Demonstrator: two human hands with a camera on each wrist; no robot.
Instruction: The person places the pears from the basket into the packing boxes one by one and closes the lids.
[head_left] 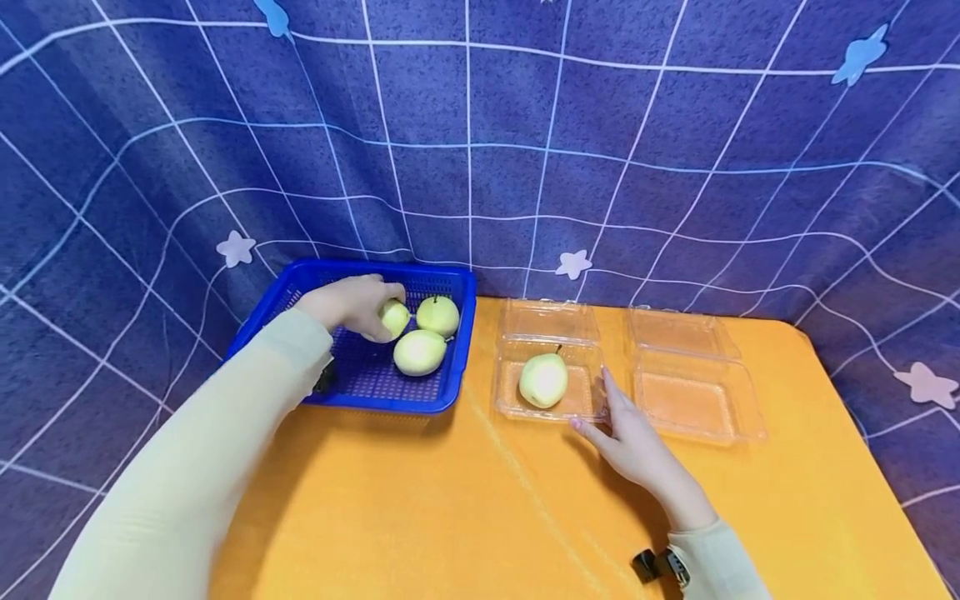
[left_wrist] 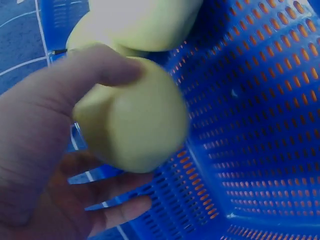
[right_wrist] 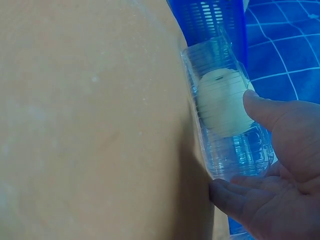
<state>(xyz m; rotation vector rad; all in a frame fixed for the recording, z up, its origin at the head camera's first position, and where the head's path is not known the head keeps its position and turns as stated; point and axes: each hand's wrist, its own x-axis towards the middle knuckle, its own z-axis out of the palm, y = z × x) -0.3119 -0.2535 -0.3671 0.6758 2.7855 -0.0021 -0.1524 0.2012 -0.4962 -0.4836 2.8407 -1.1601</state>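
Inside the blue basket [head_left: 405, 406], my left hand [head_left: 356, 305] grips a pale yellow-green pear [left_wrist: 145, 117], thumb on one side and fingers on the other. Two more pears lie in the basket: an upright one [head_left: 438, 317] and one on its side [head_left: 419, 353]. My right hand [head_left: 637, 446] touches the near right corner of a clear plastic container [head_left: 581, 400], its fingers fairly straight along the wall. In that container sits a single pear [head_left: 543, 381] with its stem up; the lid is folded back. In the right wrist view the pear shows through the clear wall.
A second clear container [head_left: 693, 406] lies with its lid back, right of the first. The yellow table [head_left: 450, 508] runs toward me. Behind it hangs a blue cloth [head_left: 510, 183] with a white grid and stars.
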